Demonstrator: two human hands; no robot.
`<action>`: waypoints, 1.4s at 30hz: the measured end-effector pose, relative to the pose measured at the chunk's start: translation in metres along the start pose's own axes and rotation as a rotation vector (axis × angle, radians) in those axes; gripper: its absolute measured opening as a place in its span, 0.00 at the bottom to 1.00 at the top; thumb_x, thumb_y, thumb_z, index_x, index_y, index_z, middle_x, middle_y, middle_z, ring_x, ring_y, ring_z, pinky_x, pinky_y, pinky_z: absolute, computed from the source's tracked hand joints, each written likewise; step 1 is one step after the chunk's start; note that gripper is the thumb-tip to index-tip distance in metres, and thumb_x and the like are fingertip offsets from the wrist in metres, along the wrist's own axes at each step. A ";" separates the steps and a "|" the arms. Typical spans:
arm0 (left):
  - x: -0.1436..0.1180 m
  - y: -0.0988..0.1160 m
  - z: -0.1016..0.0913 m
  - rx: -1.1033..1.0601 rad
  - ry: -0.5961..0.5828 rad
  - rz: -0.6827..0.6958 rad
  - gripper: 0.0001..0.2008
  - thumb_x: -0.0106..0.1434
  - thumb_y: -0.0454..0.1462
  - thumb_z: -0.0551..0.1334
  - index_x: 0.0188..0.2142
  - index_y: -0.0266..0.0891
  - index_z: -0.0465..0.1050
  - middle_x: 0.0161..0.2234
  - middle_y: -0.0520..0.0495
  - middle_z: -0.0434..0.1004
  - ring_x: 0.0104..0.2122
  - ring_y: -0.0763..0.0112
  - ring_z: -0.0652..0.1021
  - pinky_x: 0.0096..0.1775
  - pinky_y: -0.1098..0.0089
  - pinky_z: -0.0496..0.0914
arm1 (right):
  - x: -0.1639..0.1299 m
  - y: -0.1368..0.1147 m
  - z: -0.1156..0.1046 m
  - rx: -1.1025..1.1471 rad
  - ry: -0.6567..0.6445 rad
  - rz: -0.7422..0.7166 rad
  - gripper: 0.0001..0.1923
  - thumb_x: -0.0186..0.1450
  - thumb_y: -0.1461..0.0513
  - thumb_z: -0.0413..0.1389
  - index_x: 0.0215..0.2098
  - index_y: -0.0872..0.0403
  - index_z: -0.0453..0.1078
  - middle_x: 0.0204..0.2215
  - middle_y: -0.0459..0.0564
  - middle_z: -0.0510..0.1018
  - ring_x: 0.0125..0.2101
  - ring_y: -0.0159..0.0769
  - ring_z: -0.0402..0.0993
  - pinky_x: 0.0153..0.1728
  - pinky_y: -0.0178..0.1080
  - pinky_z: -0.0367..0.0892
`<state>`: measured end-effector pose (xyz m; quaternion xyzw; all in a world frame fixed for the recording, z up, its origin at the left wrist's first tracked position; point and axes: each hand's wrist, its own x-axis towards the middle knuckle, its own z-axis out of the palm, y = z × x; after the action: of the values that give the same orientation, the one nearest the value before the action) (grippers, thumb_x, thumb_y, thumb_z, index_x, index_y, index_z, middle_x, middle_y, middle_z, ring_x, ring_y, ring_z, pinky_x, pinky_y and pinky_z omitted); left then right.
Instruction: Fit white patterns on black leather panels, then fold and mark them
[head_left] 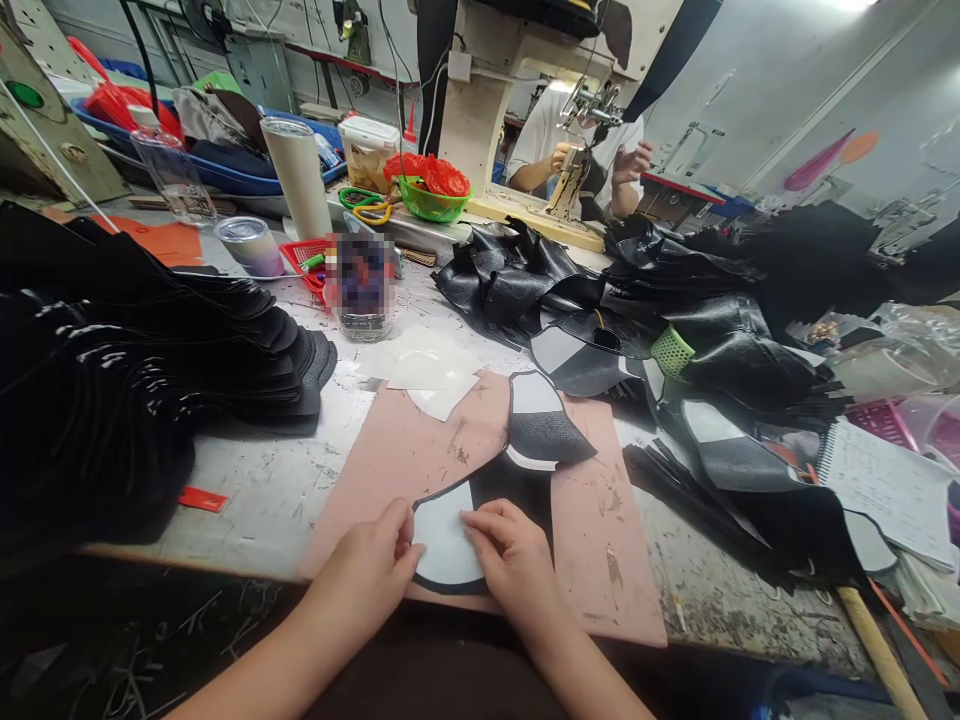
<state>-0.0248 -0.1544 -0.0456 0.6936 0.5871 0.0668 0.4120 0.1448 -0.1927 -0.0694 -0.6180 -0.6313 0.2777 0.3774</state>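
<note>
A black leather shoe-upper piece (525, 492) lies on a pinkish board (596, 530) in front of me. White backing patches cover its rounded near-left end and its far end. My left hand (379, 555) is closed, thumb and forefinger pinching the left edge, where the near white patch (442, 540) meets the black border. Closed as well, my right hand (517, 560) has its fingertips pressed together on the right edge of that patch. Beyond the board's far edge is a small stack of thin whitish sheets (427, 365).
Tall stacks of black pieces (247, 350) stand at left. More black uppers (555, 270) are heaped at right, near a spiral notebook (885, 490). Behind are a phone (364, 290), cups, scissors (367, 207) and a sewing machine (480, 120). Another person (540, 150) sits beyond it.
</note>
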 end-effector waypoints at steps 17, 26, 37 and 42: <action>0.004 -0.004 -0.007 0.570 0.067 0.446 0.12 0.58 0.33 0.54 0.39 0.46 0.71 0.31 0.48 0.68 0.33 0.64 0.69 0.33 0.67 0.62 | 0.006 -0.004 0.000 -0.537 -0.013 -0.095 0.13 0.62 0.63 0.49 0.40 0.51 0.73 0.29 0.51 0.69 0.29 0.36 0.66 0.27 0.36 0.65; 0.013 -0.021 -0.019 0.557 0.100 0.520 0.16 0.54 0.38 0.62 0.43 0.54 0.72 0.33 0.49 0.66 0.36 0.64 0.66 0.39 0.64 0.60 | 0.024 -0.007 -0.032 -0.658 -0.399 -0.092 0.33 0.52 0.54 0.62 0.55 0.45 0.61 0.34 0.49 0.68 0.33 0.39 0.67 0.31 0.39 0.67; 0.007 -0.013 -0.015 0.684 0.183 0.559 0.10 0.54 0.38 0.63 0.38 0.46 0.72 0.32 0.49 0.70 0.35 0.64 0.68 0.36 0.65 0.60 | -0.009 0.005 -0.034 -0.589 -0.220 -0.246 0.28 0.50 0.60 0.64 0.49 0.42 0.67 0.43 0.53 0.72 0.39 0.44 0.69 0.37 0.45 0.69; 0.001 -0.027 -0.028 0.551 0.115 0.524 0.10 0.54 0.34 0.61 0.37 0.45 0.71 0.36 0.50 0.70 0.38 0.65 0.69 0.40 0.65 0.63 | -0.039 0.030 -0.041 -0.535 0.025 -0.201 0.12 0.58 0.64 0.55 0.40 0.47 0.72 0.44 0.53 0.72 0.43 0.45 0.69 0.40 0.46 0.69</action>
<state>-0.0610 -0.1404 -0.0449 0.9000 0.4082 0.0481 0.1454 0.1936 -0.2340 -0.0760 -0.6332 -0.7356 0.0546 0.2344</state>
